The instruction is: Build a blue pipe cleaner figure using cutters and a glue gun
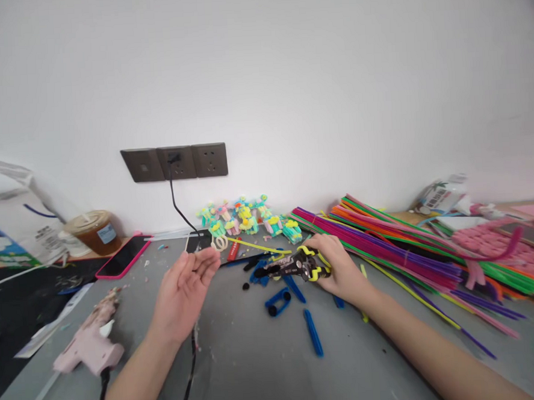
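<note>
My right hand [338, 265] is wrapped round the yellow and black handles of wire strippers [300, 264], whose dark jaws point left over the blue pieces. My left hand [184, 289] is raised above the table, palm turned up and fingers loosely bent, with nothing visible in it. Below the jaws lie bent blue fuzzy pieces [280, 302] with small black discs. A straight blue fuzzy piece [314, 333] lies nearer to me. One yellow pipe cleaner [256, 245] stretches behind the jaws, between my hands.
Bundled coloured pipe cleaners [401, 252] fill the right side. Small pastel figures [245, 216] stand by the wall. A pink glue gun [88, 344], a phone [124, 257] and a drink cup [92, 232] are at left. A black cord [177, 208] hangs from the socket.
</note>
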The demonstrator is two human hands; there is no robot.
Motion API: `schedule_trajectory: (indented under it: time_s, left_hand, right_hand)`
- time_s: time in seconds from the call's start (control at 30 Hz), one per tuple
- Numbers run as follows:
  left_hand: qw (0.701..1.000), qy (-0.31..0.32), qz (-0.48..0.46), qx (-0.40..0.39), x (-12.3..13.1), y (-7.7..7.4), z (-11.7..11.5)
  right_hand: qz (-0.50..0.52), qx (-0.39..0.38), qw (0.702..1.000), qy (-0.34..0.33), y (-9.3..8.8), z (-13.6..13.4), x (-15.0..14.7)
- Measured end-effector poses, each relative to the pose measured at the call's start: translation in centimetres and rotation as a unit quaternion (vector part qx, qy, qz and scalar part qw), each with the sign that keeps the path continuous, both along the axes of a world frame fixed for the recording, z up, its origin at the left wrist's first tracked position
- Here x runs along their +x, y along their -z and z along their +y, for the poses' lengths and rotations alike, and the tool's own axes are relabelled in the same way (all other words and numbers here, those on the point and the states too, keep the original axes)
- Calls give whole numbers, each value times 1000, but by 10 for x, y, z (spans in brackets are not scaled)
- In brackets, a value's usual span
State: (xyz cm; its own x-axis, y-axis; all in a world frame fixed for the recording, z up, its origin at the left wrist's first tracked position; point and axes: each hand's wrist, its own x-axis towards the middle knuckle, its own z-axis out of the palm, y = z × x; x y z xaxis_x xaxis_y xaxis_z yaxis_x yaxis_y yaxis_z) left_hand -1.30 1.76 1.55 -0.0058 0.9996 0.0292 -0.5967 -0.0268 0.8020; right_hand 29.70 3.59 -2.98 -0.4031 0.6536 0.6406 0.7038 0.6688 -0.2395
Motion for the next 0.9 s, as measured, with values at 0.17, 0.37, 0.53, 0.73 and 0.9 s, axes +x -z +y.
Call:
schedule_trajectory:
  time_s: [0.17,0.37,0.53,0.73,0.9]
  left_hand:
    - [993,117,9,-11,-1,-1,-6]
    - [910,96,394,84,6,13,-7]
    - [821,135,532,153,7,12,-7]
    - [758,25,598,259,7,13,-6]
    - [735,36,604,305,5,16,-8]
  right_hand:
    - [0,-9,1000,-4,1,0,0]
    - [2,-16,1000,-2,2,-1,1]
    - [-4,-12,1000,5,2,0,1]
    - [-6,-6,1000,5,0,-1,0]
    - [-4,-12,1000,3,0,-1,-1]
